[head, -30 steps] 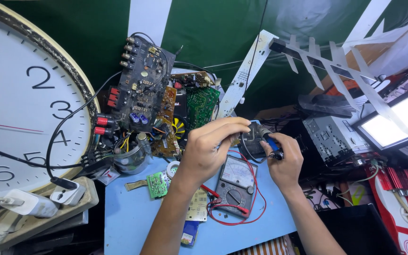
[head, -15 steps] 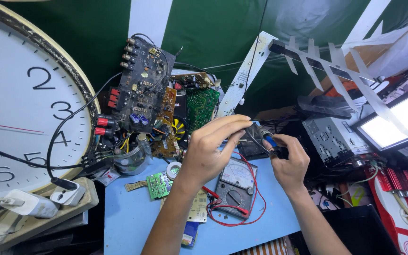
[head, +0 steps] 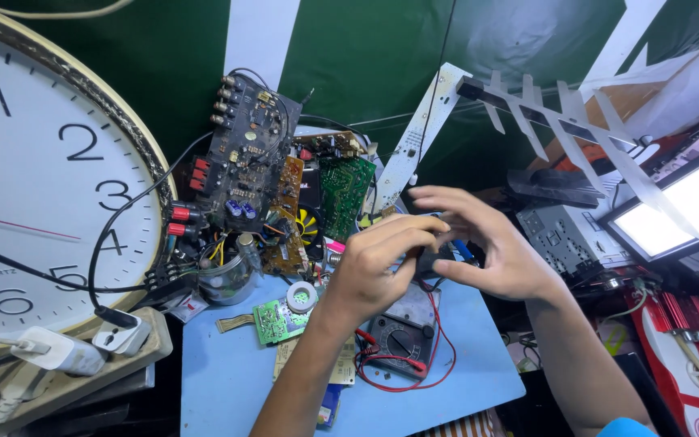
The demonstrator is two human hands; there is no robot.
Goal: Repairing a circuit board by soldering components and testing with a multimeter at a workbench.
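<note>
Head cam: left hand (head: pixel 378 263) has its grip pinched on a small dark part (head: pixel 424 260), held above the grey analog multimeter with red leads (head: pixel 398 336) near the right edge of the light blue table (head: pixel 228 380). Right hand (head: pixel 491 247) hovers beside it, fingers spread wide, holding nothing. Meter leads lie unused, so testing looks undone.

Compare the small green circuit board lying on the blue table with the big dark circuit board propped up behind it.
The small green circuit board lies flat on the blue table; the big dark circuit board stands tilted against the pile. The green one is far smaller. The dark one carries red connectors and blue capacitors; the green one looks mostly bare. Both are loose, uncased boards.
</note>
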